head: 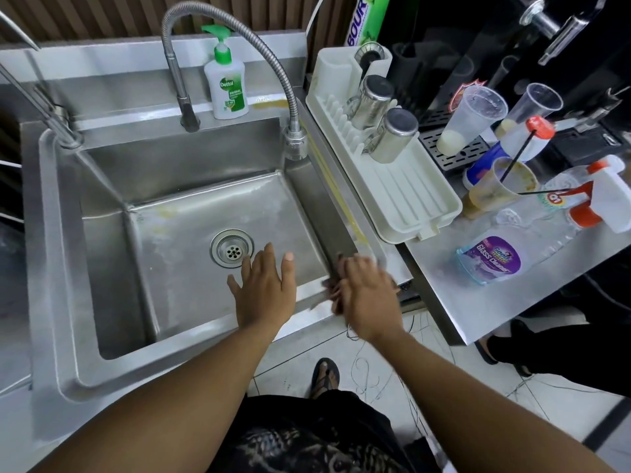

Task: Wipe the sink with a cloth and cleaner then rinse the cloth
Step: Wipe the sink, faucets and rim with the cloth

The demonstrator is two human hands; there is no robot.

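A steel sink (112, 268) fills the left and middle of the head view, with a round drain (232, 248) in its floor. My left hand (264, 288) hovers over the basin's near right corner, fingers straight and spread, holding nothing. My right hand (367, 295) presses flat on a dark cloth (336, 285) at the sink's right rim; the hand is blurred and hides most of the cloth. A clear glass cleaner spray bottle (519, 247) lies on its side on the counter to the right. The flexible faucet (295, 141) hangs over the basin's far right corner.
A green and white soap pump bottle (227, 87) stands on the sink's back ledge. A white dish rack (403, 192) with two steel cups sits right of the sink. Plastic cups (471, 121) and a coffee machine crowd the far right. Yellowish stains mark the rim.
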